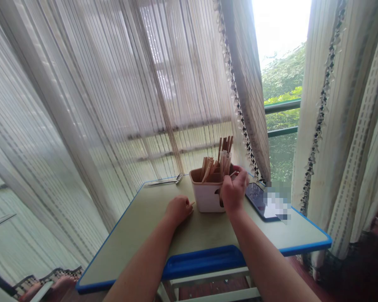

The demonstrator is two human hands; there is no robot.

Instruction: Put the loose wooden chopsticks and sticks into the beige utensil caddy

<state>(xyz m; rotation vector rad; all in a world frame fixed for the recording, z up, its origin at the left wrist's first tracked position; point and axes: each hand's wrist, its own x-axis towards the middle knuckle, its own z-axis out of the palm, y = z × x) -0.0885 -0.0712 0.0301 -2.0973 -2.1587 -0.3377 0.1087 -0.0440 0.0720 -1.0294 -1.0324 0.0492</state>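
A white utensil holder (206, 200) with a brown rim stands near the far side of the table, chopsticks (208, 164) and other brown sticks (226, 144) upright in it. Clear-wrapped sticks (225, 162) rise from its right part. At the holder's right rim is my right hand (235, 191), fingers closed; a small pale bit shows between them, too hidden to name. My left hand (178, 209) rests on the tabletop left of the holder, fingers curled, with the tip of a thin pale stick (192, 204) poking out.
Metal utensils (164, 181) lie at the table's far left edge. A dark phone (260, 201) lies to the right of the holder. The pale table (132, 235) has a blue edge and a blue tray recess (204, 260) in front. Sheer curtains (113, 84) hang behind it.
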